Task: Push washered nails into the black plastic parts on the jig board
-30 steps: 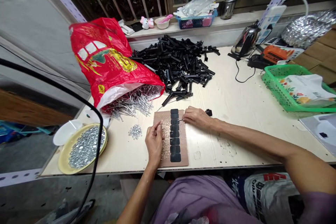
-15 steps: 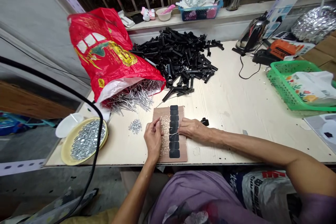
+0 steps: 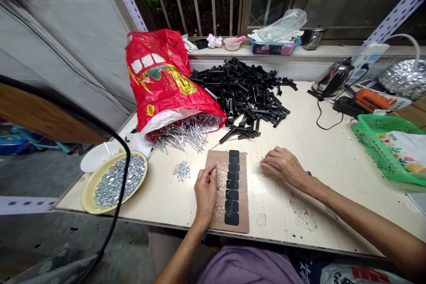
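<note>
A brown board point(image 3: 244, 195) lies near the table's front edge. Down it runs a column of black rounded-corner pads point(image 3: 231, 207), with pale crumbs or specks point(image 3: 219, 195) scattered to their left. My left hand point(image 3: 205, 191) rests at the board's left edge, thumb and fingers pinched together; whatever is between them is too small to make out. Off the board to the right, my right hand point(image 3: 284, 167) hangs over the table with its fingers curled together and fingertips slightly blurred. What it holds, if anything, does not show. A small dark piece point(image 3: 309, 173) is partly hidden behind the right wrist.
Black clip-like parts point(image 3: 248, 93) form a heap at the back. A red bag point(image 3: 163, 75) spills metal pins point(image 3: 186, 135) beside it. Small shiny pieces point(image 3: 181, 171) lie left of the board; more fill a yellow bowl point(image 3: 87, 195). At right stands a green basket point(image 3: 372, 146).
My right hand has moved from the pads to the right, off the board. My left hand stays pinched at the board's left edge. The view has tilted up.
</note>
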{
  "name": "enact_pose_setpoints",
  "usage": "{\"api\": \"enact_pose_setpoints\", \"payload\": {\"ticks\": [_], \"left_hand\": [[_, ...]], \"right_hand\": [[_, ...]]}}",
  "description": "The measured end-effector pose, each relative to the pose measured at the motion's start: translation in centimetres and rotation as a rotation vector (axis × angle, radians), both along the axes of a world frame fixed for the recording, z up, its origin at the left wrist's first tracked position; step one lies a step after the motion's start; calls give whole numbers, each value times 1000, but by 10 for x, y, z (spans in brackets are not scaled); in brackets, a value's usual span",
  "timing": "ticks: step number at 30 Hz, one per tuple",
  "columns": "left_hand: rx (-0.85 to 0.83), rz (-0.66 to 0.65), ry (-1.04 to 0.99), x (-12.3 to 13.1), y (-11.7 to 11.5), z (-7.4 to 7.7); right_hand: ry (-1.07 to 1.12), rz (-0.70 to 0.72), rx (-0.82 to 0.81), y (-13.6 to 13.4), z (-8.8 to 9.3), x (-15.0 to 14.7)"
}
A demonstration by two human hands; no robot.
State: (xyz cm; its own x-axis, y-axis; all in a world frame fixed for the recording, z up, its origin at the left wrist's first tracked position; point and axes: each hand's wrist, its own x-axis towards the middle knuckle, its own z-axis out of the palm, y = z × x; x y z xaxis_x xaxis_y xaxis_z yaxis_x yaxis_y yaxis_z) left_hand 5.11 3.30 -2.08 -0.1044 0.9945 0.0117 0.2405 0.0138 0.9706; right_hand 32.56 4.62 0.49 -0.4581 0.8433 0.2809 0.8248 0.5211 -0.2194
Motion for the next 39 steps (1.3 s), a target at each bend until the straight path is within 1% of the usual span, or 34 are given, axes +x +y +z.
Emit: {"api": "enact_pose_setpoints", "payload": {"ticks": [1, 3, 5, 8, 11, 13, 15, 17, 20, 23, 26, 28, 30, 32, 34, 35, 36, 37, 39], "left_hand": [[0, -2, -10, 0, 0, 0], [18, 13, 6, -6, -1, 2], [76, 79, 96, -21, -1, 4], [195, 199, 346, -58, 2, 8], [283, 189, 655, -91, 6, 9], [330, 131, 832, -103, 9, 7], [362, 35, 949, -107, 13, 4], [386, -66, 1032, -107, 16, 0], [432, -188, 1126, -108, 18, -5], [475, -283, 1136, -113, 21, -10], [464, -326, 1004, -117, 26, -11], [398, -269, 798, -116, 28, -9], [252, -139, 464, -110, 29, -4], [48, -4, 21, -99, 28, 3], [-138, 56, -416, -87, 26, 13], [-197, 58, -585, -80, 25, 18], [-232, 57, -707, -74, 23, 22], [-251, 58, -789, -69, 22, 27], [-263, 69, -859, -62, 20, 33]], "right_hand": [[3, 7, 54, 13, 3, -13], [-11, 76, 131, 45, 5, -42], [-57, 166, 185, 80, -1, -72], [-168, 302, 205, 124, -19, -103], [-225, 386, 201, 150, -36, -115], [-227, 400, 201, 155, -39, -115], [-159, 385, 202, 153, -34, -112], [-5, 345, 212, 145, -22, -110], [236, 294, 225, 125, 0, -108], [345, 288, 210, 99, 18, -111], [421, 238, 136, 70, 24, -121], [474, 188, 46, 51, 23, -132], [512, 161, -29, 35, 20, -144], [531, 162, -64, 23, 17, -156], [524, 155, -70, 17, 15, -165], [510, 144, -70, 15, 15, -168], [489, 130, -67, 14, 16, -170], [463, 115, -62, 13, 16, -171], [403, 97, -46, 12, 19, -171]]}}
